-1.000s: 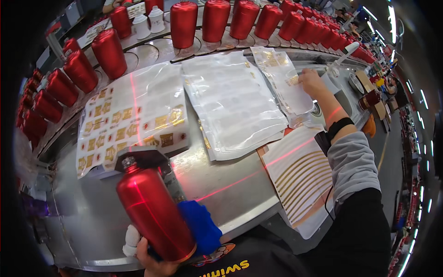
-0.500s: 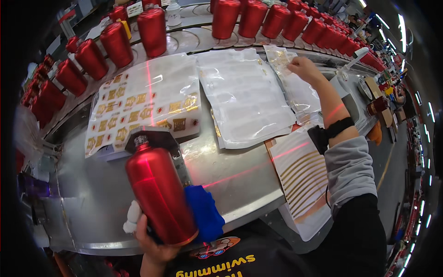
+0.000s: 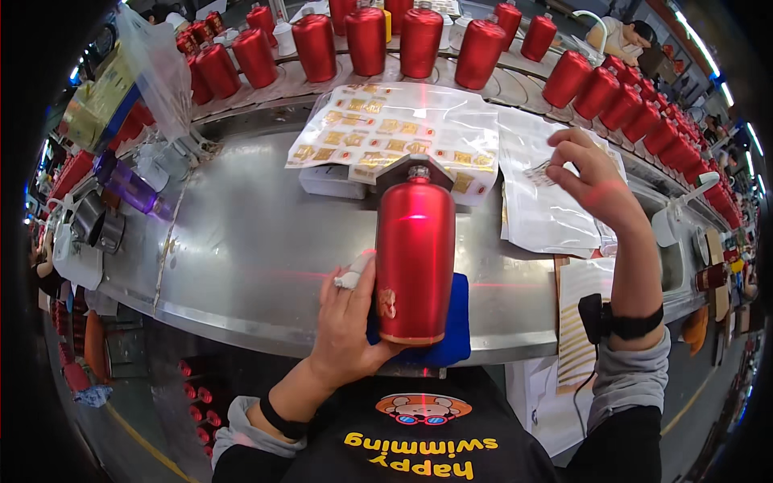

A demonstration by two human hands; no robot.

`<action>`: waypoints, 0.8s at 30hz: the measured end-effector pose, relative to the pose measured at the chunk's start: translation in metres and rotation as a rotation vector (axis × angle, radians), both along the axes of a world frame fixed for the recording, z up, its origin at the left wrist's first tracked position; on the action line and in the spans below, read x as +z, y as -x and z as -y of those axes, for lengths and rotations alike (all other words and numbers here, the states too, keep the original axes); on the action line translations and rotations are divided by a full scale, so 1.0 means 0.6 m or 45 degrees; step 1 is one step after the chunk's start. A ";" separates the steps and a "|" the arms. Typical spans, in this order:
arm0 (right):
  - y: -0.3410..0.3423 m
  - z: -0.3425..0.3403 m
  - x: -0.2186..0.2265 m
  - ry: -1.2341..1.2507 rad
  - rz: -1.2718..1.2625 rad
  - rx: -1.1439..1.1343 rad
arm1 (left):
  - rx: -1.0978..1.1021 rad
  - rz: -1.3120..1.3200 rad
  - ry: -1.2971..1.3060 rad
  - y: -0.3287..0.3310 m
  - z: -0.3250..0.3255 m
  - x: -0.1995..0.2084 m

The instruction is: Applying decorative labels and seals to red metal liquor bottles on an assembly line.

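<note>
A glossy red metal bottle [image 3: 417, 258] lies on its side, its narrow silver neck pointing away from me, before a dark angular holder [image 3: 443, 171]. My left hand [image 3: 346, 322] grips its left side near the base; one fingertip wears a white cover [image 3: 351, 275]. A small gold emblem [image 3: 387, 303] shows low on the bottle's left side. Blue cloth [image 3: 459, 322] lies beneath the base. Over the white sheets [image 3: 539, 213] at right, my right hand [image 3: 592, 173] has thumb and forefinger pinched on a small decal piece [image 3: 538, 172] with gold-brown marks.
A sheet of gold decals [image 3: 386, 129] lies on a white box [image 3: 330, 183] beyond the bottle. Red bottles [image 3: 483, 52] line the curved conveyor behind. A purple bottle [image 3: 129, 185] and a plastic bag [image 3: 157, 68] are at left. Another person [image 3: 624, 36] sits far right.
My view has swung left. The red bottle now stands straighter in view, showing a gold emblem on its side. My right hand has come from the far clear sheet to above the nearer white sheets.
</note>
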State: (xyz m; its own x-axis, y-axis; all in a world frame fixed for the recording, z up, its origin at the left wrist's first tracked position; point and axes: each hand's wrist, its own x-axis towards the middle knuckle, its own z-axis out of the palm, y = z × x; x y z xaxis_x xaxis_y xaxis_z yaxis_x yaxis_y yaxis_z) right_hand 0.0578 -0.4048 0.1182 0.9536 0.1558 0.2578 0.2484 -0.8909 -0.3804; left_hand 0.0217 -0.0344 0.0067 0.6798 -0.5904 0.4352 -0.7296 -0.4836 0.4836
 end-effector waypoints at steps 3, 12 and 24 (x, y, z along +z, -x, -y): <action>0.032 -0.108 0.051 -0.145 0.072 0.408 | -0.027 -0.130 0.007 -0.009 -0.007 -0.005; -0.001 -0.227 -0.024 -0.160 0.011 0.432 | -0.073 -0.115 0.042 -0.022 -0.003 -0.018; -0.005 -0.237 -0.059 -0.382 0.279 0.251 | -0.129 -1.039 0.938 -0.108 0.074 0.001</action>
State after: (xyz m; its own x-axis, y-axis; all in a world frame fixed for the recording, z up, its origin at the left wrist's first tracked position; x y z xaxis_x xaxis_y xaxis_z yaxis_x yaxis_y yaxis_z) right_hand 0.0610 -0.2627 0.0828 0.8304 0.2170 0.5133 0.5071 -0.6760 -0.5346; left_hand 0.0863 -0.0790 0.0074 0.8860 -0.4401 0.1461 -0.0802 0.1648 0.9831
